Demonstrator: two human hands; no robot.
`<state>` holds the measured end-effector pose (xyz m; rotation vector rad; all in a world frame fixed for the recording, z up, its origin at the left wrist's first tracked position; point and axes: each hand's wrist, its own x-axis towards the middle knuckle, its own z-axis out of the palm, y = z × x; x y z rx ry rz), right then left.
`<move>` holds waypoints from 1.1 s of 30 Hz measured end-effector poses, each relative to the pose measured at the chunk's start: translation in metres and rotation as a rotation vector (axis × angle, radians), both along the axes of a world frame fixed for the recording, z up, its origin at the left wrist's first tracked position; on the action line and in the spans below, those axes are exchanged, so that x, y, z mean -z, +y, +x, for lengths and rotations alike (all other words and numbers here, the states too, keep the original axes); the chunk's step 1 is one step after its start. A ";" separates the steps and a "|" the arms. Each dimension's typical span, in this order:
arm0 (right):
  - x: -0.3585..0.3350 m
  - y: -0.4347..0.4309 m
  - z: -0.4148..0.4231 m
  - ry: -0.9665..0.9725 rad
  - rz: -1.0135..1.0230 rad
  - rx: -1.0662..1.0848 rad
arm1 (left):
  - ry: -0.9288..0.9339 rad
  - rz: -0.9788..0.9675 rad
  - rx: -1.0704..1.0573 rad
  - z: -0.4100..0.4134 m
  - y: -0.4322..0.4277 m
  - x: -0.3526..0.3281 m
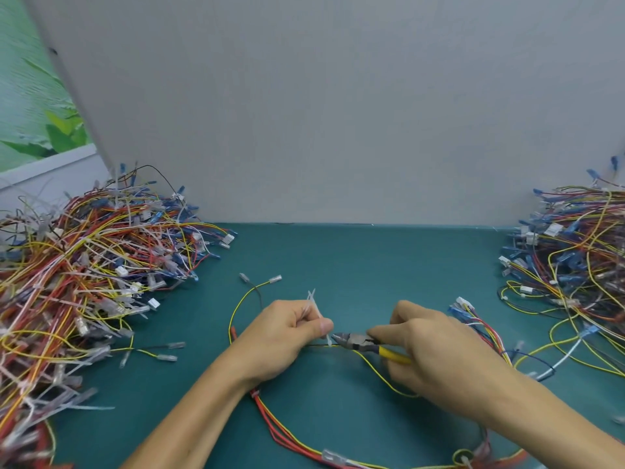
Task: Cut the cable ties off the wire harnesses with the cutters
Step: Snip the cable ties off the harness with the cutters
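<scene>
A wire harness (378, 374) of yellow, red and blue wires lies looped on the green table. My left hand (280, 336) pinches the harness wires along with white cable ties (313, 299) that stick up between its fingers. My right hand (436, 346) grips the yellow-handled cutters (363, 343). The cutter jaws point left and touch a white cable tie (328, 340) on the wires, right beside my left thumb.
A big heap of harnesses with cable ties (77, 282) fills the left side of the table. Another heap of harnesses (575, 265) sits at the right. A grey wall (338, 113) stands behind the green table (355, 258).
</scene>
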<state>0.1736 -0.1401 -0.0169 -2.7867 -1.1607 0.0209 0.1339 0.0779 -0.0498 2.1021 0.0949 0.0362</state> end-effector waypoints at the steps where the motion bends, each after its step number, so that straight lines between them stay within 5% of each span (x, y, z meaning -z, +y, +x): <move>1: -0.001 0.002 0.000 -0.014 -0.027 -0.002 | 0.001 0.000 0.000 0.000 0.000 0.000; 33: -0.008 0.013 0.001 -0.257 -0.304 -0.038 | 0.018 0.014 -0.012 0.000 -0.003 0.001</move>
